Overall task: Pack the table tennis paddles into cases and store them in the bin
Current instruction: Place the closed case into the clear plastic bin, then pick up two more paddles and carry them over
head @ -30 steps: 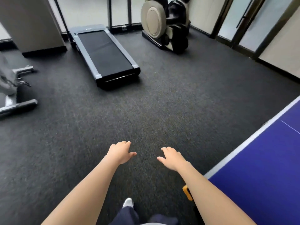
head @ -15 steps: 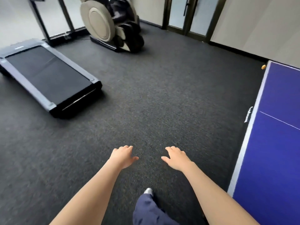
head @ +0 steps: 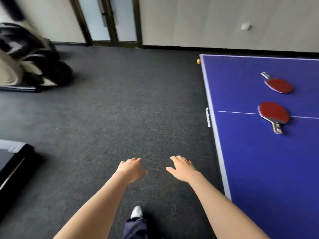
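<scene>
Two red table tennis paddles lie on the blue table (head: 259,161) at the right. The nearer paddle (head: 273,112) rests across the white centre line with its handle pointing toward me. The farther paddle (head: 279,85) lies beyond it, handle pointing away to the left. My left hand (head: 131,168) and my right hand (head: 183,168) hang palm-down over the dark carpet, left of the table's edge, fingers apart and holding nothing. No case or bin is in view.
An orange ball (head: 198,61) lies on the carpet by the table's far corner. A massage chair (head: 25,62) stands at the far left, and a treadmill end (head: 12,163) juts in at the left edge. Doors and a wall close the back.
The view has swung to the right: the treadmill and chair slid left, and the table with both paddles came into sight. Both hands keep the same open pose.
</scene>
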A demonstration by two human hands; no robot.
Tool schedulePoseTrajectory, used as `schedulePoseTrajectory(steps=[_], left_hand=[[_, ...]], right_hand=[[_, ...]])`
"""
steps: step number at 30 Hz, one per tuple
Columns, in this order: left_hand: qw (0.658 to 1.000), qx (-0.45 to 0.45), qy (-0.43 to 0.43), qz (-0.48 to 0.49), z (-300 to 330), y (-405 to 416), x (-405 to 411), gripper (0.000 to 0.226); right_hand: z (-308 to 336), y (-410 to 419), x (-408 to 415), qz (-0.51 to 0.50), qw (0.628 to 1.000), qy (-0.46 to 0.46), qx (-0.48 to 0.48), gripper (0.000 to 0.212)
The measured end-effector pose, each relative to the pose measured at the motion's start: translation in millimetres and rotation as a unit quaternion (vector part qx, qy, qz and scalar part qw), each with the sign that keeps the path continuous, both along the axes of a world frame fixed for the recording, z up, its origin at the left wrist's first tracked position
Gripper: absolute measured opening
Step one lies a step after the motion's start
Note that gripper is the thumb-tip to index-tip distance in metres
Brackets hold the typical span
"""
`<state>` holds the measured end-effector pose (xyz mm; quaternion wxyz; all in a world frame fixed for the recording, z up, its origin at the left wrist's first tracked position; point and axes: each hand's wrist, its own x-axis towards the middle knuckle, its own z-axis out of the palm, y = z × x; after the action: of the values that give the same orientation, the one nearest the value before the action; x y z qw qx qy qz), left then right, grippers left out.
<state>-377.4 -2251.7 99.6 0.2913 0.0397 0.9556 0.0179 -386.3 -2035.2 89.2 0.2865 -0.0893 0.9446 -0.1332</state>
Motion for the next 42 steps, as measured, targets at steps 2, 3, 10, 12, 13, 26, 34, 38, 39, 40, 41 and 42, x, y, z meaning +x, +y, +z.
schedulePoseTrajectory(steps=[2, 3, 10, 12, 13, 26, 34, 38, 39, 40, 41, 42], left_hand=[[0.999, 0.005, -0.001, -0.049, -3.4, 20.7, -38.4, 0.061], [0.997, 0.009, -0.002, -0.071, -4.9, 31.3, -57.6, 0.061], [0.977, 0.039, -0.001, -0.209, -15.7, 84.2, -191.4, 0.061], [0.973, 0.038, -0.005, -0.228, -14.1, 93.0, -223.4, 0.06], [0.968, 0.041, 0.001, -0.247, -13.9, 99.9, -248.4, 0.06], [0.915, 0.049, -0.01, -0.4, -13.9, 212.5, -379.8, 0.06], [0.897, 0.071, -0.004, -0.437, -24.3, 317.5, -435.4, 0.06], [0.889, 0.096, -0.007, -0.448, -28.0, 374.2, -455.5, 0.061], [0.886, 0.099, -0.006, -0.452, -28.2, 384.8, -457.1, 0.061], [0.885, 0.102, -0.005, -0.455, -29.8, 397.8, -459.5, 0.061], [0.884, 0.107, -0.004, -0.455, -31.3, 409.4, -461.6, 0.06], [0.883, 0.113, -0.003, -0.455, -33.8, 421.7, -464.2, 0.059]], right_hand=[[-2.8, 17.5, -18.0, -0.044, 0.999, -0.001, 0.005, 0.057], [-4.8, 25.8, -27.5, -0.066, 0.998, -0.004, 0.01, 0.056], [-9.9, 65.6, -90.9, -0.215, 0.976, -0.026, 0.023, 0.058], [-6.0, 72.4, -103.7, -0.242, 0.969, -0.032, 0.025, 0.061], [-5.6, 77.3, -116.9, -0.264, 0.964, -0.028, 0.029, 0.061], [-17.4, 141.3, -182.2, -0.438, 0.898, 0.006, 0.041, 0.057], [-34.5, 232.3, -219.9, -0.517, 0.855, 0.043, 0.009, 0.06], [-39.4, 294.3, -233.9, -0.562, 0.822, 0.088, 0.031, 0.059], [-40.1, 307.4, -235.7, -0.572, 0.813, 0.099, 0.047, 0.059], [-42.1, 323.2, -238.0, -0.582, 0.803, 0.112, 0.062, 0.058], [-44.9, 337.9, -240.0, -0.596, 0.789, 0.127, 0.074, 0.058], [-48.7, 353.2, -242.0, -0.613, 0.773, 0.143, 0.08, 0.058]])
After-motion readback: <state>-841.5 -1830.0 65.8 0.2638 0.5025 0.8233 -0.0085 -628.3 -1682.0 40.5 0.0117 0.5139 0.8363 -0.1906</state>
